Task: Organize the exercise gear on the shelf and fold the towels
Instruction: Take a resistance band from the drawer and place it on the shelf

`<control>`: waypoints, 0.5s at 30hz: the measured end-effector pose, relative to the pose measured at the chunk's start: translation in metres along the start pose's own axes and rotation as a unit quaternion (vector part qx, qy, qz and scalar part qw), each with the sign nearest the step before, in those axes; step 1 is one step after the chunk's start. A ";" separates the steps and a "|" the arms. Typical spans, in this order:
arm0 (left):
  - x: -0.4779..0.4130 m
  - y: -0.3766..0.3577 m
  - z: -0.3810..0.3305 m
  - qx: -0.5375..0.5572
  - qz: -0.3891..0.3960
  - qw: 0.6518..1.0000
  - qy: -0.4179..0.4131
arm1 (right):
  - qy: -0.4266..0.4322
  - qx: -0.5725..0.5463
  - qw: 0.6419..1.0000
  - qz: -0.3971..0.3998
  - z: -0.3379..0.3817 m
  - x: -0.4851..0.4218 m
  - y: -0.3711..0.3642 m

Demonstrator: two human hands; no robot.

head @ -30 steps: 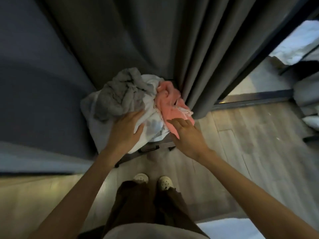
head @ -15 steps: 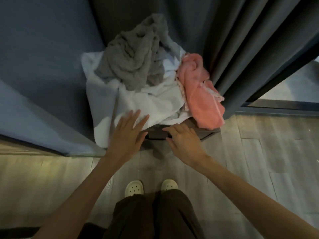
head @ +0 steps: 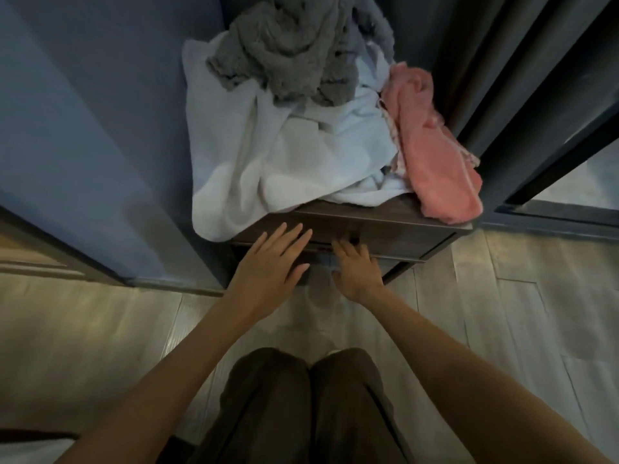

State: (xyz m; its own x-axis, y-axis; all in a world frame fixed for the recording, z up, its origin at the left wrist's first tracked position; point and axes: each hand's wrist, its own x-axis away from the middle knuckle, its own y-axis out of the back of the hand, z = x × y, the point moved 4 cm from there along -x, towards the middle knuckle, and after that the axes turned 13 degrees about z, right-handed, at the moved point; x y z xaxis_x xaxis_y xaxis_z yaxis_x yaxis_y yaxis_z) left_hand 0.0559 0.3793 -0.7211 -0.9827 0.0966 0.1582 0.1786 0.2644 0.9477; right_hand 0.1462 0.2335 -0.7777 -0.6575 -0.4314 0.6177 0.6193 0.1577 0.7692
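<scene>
Two-handed, reached at dark wooden nightstand drawer, centre frame. Laid left hand flat on its front, fingers straight, slightly spread; bent right hand fingers toward pull, grip impossible to tell. Saw crumpled grey towel, white towel, pink towel heaped unfolded on top, upper centre. Probably needed straight, level pull, avoiding overhanging white towel. Found no readable writing.

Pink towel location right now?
Head view, upper right: pink towel drapes over the right front corner of the dark cabinet, beside the white towel, near the curtain.

Dark wooden cabinet, white towel, pink towel on top
</scene>
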 end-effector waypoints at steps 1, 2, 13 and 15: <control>-0.003 -0.002 0.000 -0.001 0.008 1.000 0.005 | -0.002 -0.001 1.000 0.003 0.001 -0.003 -0.001; -0.006 -0.004 0.001 -0.003 0.013 1.000 0.007 | -0.001 0.001 1.000 0.000 0.001 -0.006 0.000; -0.023 -0.001 0.008 0.023 -0.043 0.999 0.013 | -0.008 0.077 0.997 -0.004 0.005 -0.001 -0.002; -0.021 -0.001 0.013 0.012 -0.050 0.999 0.018 | 0.001 0.094 0.996 -0.008 0.004 0.009 -0.008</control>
State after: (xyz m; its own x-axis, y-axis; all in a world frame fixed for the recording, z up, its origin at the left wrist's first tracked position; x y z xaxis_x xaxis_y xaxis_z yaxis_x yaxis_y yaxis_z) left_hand 0.0771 0.3890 -0.7293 -0.9967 0.0342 0.0736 0.0805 0.2938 0.9525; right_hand 0.1332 0.2321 -0.7780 -0.6655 -0.4367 0.6053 0.5171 0.3150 0.7958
